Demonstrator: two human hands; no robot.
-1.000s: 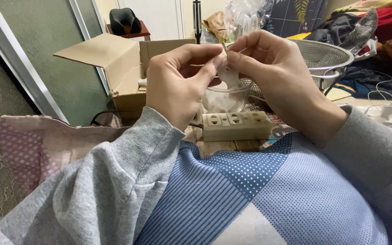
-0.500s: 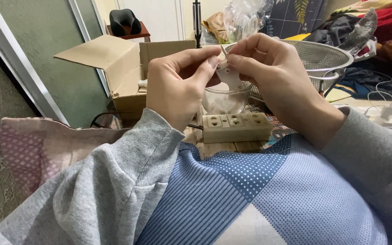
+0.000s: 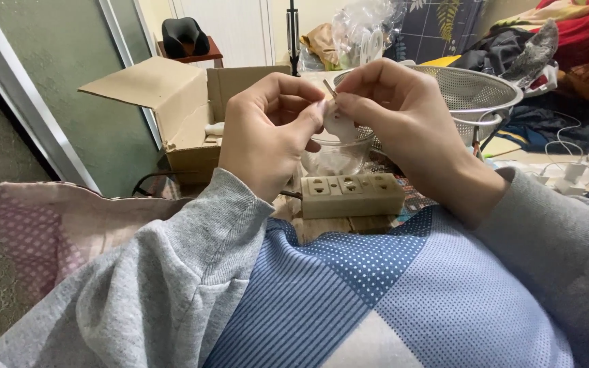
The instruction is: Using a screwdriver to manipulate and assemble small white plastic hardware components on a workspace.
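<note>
Pinching a small pale, rounded clove-like piece point(image 3: 339, 124) between them, the left hand point(image 3: 267, 140) and right hand point(image 3: 403, 123) meet above a clear glass bowl point(image 3: 335, 155); the fingers point(image 3: 311, 123) of both close narrowly on it, and a thin stem sticks up from its top. Just below the bowl lies a beige three-socket power strip point(image 3: 351, 194). An open brown cardboard box point(image 3: 178, 109) stands to the left, and a metal mesh colander point(image 3: 478, 92) sits behind the right hand.
</note>
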